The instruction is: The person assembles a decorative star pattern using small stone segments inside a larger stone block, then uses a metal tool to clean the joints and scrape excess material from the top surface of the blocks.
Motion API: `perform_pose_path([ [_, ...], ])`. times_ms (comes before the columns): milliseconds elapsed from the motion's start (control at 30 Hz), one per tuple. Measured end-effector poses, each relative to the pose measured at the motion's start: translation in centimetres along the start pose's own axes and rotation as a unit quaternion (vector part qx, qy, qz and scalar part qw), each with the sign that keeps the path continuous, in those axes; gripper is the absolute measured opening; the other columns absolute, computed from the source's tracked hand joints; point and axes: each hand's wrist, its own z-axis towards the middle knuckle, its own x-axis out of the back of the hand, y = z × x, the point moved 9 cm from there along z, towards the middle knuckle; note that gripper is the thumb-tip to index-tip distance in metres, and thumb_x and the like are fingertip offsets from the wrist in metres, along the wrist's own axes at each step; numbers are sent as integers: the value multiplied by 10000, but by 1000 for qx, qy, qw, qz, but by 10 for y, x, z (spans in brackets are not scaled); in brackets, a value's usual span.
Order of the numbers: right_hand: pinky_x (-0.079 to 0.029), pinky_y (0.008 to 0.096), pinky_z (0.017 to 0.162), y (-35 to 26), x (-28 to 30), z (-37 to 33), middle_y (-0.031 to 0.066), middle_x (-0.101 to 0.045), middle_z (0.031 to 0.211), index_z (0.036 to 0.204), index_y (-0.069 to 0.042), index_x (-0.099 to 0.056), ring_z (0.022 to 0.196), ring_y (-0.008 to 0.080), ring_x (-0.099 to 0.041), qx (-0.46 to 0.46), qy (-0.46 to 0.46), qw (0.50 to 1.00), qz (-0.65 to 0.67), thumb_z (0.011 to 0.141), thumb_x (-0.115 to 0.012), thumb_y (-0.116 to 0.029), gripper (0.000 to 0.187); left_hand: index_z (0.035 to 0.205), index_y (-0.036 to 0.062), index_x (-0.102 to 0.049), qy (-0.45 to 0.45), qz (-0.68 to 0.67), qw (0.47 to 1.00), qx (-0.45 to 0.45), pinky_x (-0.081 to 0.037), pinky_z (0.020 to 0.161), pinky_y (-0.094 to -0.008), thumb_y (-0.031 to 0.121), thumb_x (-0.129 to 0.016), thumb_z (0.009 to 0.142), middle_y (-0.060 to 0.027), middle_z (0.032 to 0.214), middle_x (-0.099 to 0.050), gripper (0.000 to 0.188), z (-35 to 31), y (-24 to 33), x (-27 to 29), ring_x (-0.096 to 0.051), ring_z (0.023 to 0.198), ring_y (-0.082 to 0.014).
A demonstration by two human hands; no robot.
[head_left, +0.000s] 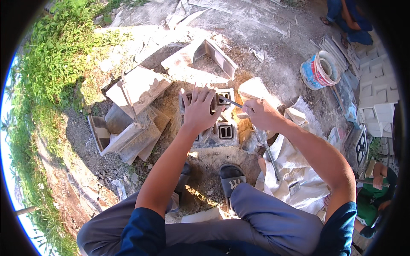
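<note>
A square grey block point(213, 140) with several dark rectangular openings lies on the ground before me; I cannot tell if it is cast concrete or a mould. My left hand point(199, 110) rests on its far left part, fingers spread, hiding one opening. In my right hand point(262, 114) is a thin metal tool with a slender shaft point(232, 101). Its tip reaches the far right opening point(223, 98) of the block. A near right opening point(225, 131) shows slotted dark inserts. The tool's handle is mostly hidden in my fist.
Angled slabs point(136, 91) lean in a pile at left, and a V-shaped frame point(220, 59) lies beyond. A long metal bar point(272, 160) rests by white sacking point(294, 170). A bucket point(318, 70) stands far right, near stacked pale blocks point(378, 89). Another person point(376, 192) sits at right.
</note>
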Motion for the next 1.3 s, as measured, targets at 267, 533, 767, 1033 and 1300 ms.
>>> perform_pose_path([
  [267, -553, 490, 836, -3, 3, 16, 200, -745, 915, 1135, -36, -729, 903, 359, -730, -72, -159, 984, -43, 1016, -594, -216, 254, 1623, 140, -316, 50, 139, 985, -89, -7, 1212, -730, 702, -568, 897, -114, 1584, -456, 952, 4, 17, -16, -260, 1554, -338],
  [533, -542, 465, 861, 7, 16, 47, 198, -749, 983, 1200, -57, -730, 949, 368, -719, 45, -91, 981, -168, 1023, -590, -242, 292, 1650, 131, -242, 34, 112, 992, -46, -20, 1233, -691, 739, -545, 895, -180, 1553, -489, 1015, 5, 17, -9, -307, 1536, -344],
  [767, -555, 490, 839, 6, 18, 41, 174, -748, 986, 1142, -101, -747, 940, 352, -729, 20, -118, 966, -231, 1031, -585, -267, 257, 1655, 151, -223, 27, 93, 994, -45, -4, 1242, -677, 740, -538, 902, -173, 1535, -507, 1007, 6, 18, -11, -318, 1533, -330],
  [1033, -594, 503, 773, -29, 31, 38, 135, -751, 927, 1089, -144, -756, 898, 368, -739, 61, -66, 925, -370, 990, -621, -231, 188, 1619, 111, -330, -25, 127, 992, -8, 76, 1264, -606, 793, -494, 876, -195, 1569, -472, 1023, 6, 13, -14, -254, 1564, -306],
  [1300, -619, 440, 752, -69, 24, 40, 77, -761, 896, 938, -92, -771, 891, 303, -759, 112, -97, 864, -481, 837, -694, -93, 128, 1529, 32, -454, 13, 68, 997, -14, 19, 1264, -616, 773, -550, 861, -220, 1506, -529, 1002, 6, 20, -1, -316, 1528, -349],
])
